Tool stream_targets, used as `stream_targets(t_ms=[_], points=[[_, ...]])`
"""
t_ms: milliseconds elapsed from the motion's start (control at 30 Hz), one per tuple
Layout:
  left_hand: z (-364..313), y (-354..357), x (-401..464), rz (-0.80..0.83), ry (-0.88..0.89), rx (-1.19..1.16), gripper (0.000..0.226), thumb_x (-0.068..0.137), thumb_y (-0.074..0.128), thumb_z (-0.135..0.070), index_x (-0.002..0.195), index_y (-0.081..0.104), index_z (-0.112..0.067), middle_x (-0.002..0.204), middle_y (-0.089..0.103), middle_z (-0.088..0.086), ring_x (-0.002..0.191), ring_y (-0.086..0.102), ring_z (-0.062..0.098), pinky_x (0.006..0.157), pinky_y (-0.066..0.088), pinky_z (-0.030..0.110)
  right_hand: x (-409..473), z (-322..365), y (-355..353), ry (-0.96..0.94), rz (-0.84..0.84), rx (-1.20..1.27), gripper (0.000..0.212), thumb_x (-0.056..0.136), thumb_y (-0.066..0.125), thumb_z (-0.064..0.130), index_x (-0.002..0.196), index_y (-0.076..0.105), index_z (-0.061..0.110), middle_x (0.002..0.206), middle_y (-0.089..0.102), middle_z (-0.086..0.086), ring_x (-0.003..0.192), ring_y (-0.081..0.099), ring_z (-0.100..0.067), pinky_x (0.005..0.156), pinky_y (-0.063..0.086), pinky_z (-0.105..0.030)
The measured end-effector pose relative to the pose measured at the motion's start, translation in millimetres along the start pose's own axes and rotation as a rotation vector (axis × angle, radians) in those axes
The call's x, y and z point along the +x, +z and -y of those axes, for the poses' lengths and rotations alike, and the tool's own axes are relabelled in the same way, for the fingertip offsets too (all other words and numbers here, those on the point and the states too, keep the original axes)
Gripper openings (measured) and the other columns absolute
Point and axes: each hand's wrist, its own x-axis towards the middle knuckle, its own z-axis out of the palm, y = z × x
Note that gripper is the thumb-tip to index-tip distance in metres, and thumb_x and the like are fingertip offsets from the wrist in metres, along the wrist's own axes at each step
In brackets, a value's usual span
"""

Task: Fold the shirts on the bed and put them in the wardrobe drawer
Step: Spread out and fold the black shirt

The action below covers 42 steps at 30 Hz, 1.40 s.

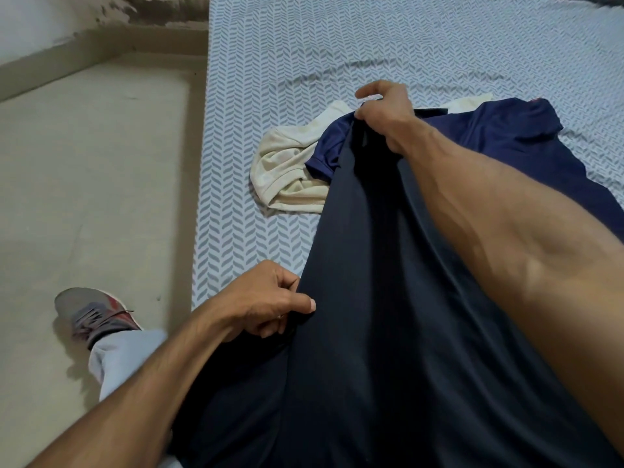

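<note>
I am seeing the bed (pixel 371 45) filling the upper right of the frame. The dark navy shirt (pixel 388 315) is hanging down the centre, lifted off it. My right hand (pixel 385 116) is gripping its top edge at upper centre; my left hand (pixel 266 298) is pinching its left edge lower down. A blue shirt (pixel 526 143) and a cream shirt (pixel 290 170) are lying behind.

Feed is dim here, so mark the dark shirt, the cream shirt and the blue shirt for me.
dark shirt (pixel 388 298), head view, middle of its body.
cream shirt (pixel 287 170), head view, crumpled middle.
blue shirt (pixel 506 136), head view, upper part.
</note>
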Motion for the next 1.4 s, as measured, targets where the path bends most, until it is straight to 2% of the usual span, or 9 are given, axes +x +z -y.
stream_targets(t_ms=[167, 300, 467, 733, 800, 900, 1067, 1200, 1400], points=[[2.2, -1.7, 2.0, 0.014, 0.003, 0.019, 0.015, 0.085, 0.071, -0.015, 0.076, 0.062, -0.006, 0.055, 0.054, 0.016, 0.034, 0.043, 0.017, 0.037, 0.025, 0.018, 9.9, -12.4, 8.8, 0.028, 0.016, -0.217, 0.032, 0.074, 0.069, 0.032, 0.104, 0.059, 0.033, 0.104, 0.063, 0.003, 0.100, 0.061, -0.021, 0.102, 0.047, -0.044], [2.0, -1.8, 4.1, 0.005, -0.004, 0.029, 0.014, 0.083, 0.070, -0.013, 0.076, 0.061, -0.006, 0.055, 0.055, 0.017, 0.033, 0.043, 0.017, 0.037, 0.025, 0.018, 18.6, -9.3, 8.7, -0.050, 0.009, -0.058, 0.042, 0.086, 0.067, 0.016, 0.125, 0.056, 0.028, 0.102, 0.066, 0.003, 0.087, 0.065, -0.011, 0.071, 0.053, -0.023], [1.0, 6.9, 1.6, -0.103, -0.011, 0.070, 0.019, 0.081, 0.068, -0.014, 0.068, 0.055, -0.008, 0.050, 0.057, 0.014, 0.032, 0.044, 0.017, 0.038, 0.031, 0.019, 23.6, -21.4, 25.7, -0.038, 0.026, -0.178, 0.046, 0.078, 0.061, 0.014, 0.120, 0.060, 0.033, 0.110, 0.072, 0.001, 0.108, 0.064, -0.020, 0.103, 0.050, -0.040], [8.5, 22.2, -2.9, -0.376, 0.034, 0.213, 0.026, 0.083, 0.071, -0.023, 0.070, 0.051, -0.012, 0.046, 0.062, 0.008, 0.033, 0.054, 0.020, 0.038, 0.036, 0.020, -38.5, -38.5, -9.7, -0.275, -0.045, -0.225, 0.048, 0.093, 0.058, 0.031, 0.140, 0.053, 0.022, 0.132, 0.066, -0.001, 0.125, 0.058, -0.023, 0.111, 0.040, -0.040], [3.4, 32.1, -5.6, -0.500, 0.060, 0.305, 0.026, 0.080, 0.076, -0.030, 0.083, 0.054, -0.015, 0.055, 0.067, 0.005, 0.045, 0.064, 0.021, 0.047, 0.043, 0.023, -59.4, -68.7, -52.0, -0.279, -0.136, -0.295, 0.043, 0.095, 0.057, 0.033, 0.137, 0.056, 0.023, 0.132, 0.066, 0.000, 0.126, 0.057, -0.025, 0.108, 0.039, -0.041], [-3.7, 37.2, -6.6, -0.659, 0.153, 0.509, 0.054, 0.073, 0.084, -0.032, 0.115, 0.051, -0.022, 0.088, 0.069, 0.003, 0.090, 0.069, 0.031, 0.074, 0.048, 0.034, -81.6, -123.1, -121.7, -0.163, -0.316, -0.425, 0.040, 0.094, 0.056, 0.035, 0.132, 0.059, 0.027, 0.131, 0.063, -0.001, 0.127, 0.054, -0.026, 0.102, 0.038, -0.047], [-33.2, 51.9, 27.6, -0.692, 0.483, 0.841, 0.071, 0.063, 0.090, -0.021, 0.126, 0.058, -0.010, 0.111, 0.062, 0.018, 0.103, 0.057, 0.042, 0.090, 0.049, 0.050, -106.4, -223.9, -237.3, 0.245, -0.474, -0.460, 0.047, 0.084, 0.064, 0.049, 0.125, 0.062, 0.026, 0.129, 0.061, -0.007, 0.128, 0.053, -0.033, 0.106, 0.036, -0.056], [-80.7, 81.8, 61.6, -0.653, 0.648, 0.879, 0.048, 0.070, 0.087, -0.018, 0.112, 0.066, -0.011, 0.106, 0.067, 0.012, 0.100, 0.060, 0.038, 0.089, 0.051, 0.049, -114.6, -290.9, -278.6, 0.269, -0.268, -0.157, 0.048, 0.077, 0.081, 0.049, 0.113, 0.071, 0.019, 0.110, 0.074, -0.004, 0.104, 0.069, -0.021, 0.099, 0.054, -0.042], [-166.5, 142.2, 129.3, -0.501, 0.823, 0.954, 0.028, 0.080, 0.078, -0.021, 0.105, 0.071, -0.012, 0.102, 0.070, 0.006, 0.100, 0.062, 0.034, 0.089, 0.052, 0.047, -110.5, -335.2, -285.7, 0.101, -0.488, -0.002, 0.025, 0.091, 0.073, 0.029, 0.108, 0.075, 0.011, 0.094, 0.070, -0.003, 0.076, 0.060, -0.007, 0.073, 0.043, -0.005]])
